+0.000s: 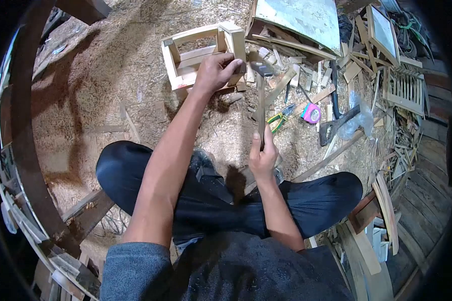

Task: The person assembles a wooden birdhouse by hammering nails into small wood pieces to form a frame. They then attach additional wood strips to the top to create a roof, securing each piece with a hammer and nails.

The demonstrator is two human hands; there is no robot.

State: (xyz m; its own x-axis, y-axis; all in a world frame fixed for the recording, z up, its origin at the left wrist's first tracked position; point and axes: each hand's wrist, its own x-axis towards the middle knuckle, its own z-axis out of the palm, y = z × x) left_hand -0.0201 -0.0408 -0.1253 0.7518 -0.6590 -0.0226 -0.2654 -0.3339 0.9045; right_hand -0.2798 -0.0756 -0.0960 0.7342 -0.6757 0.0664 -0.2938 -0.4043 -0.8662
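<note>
My left hand (217, 74) is closed on the near right corner of a small wooden frame (172, 66), which rests on the shavings-covered ground ahead of me. Whether its fingers also pinch something small, such as a nail, I cannot make out. A hammer (261, 98) stands out from my right hand (264, 156), which is wrapped round the lower part of its handle. The hammer's head is just right of the frame's corner, apart from my left fingers. Beside the handle lie pliers (280, 118) with yellow and green grips.
A pink and teal tape measure (311, 113) lies right of the pliers, near an axe-like tool (336, 125) and a clear plastic bag (356, 120). Wood offcuts (306, 75) are scattered beneath a pale board (299, 20). A slatted wooden piece (406, 91) stands farther right.
</note>
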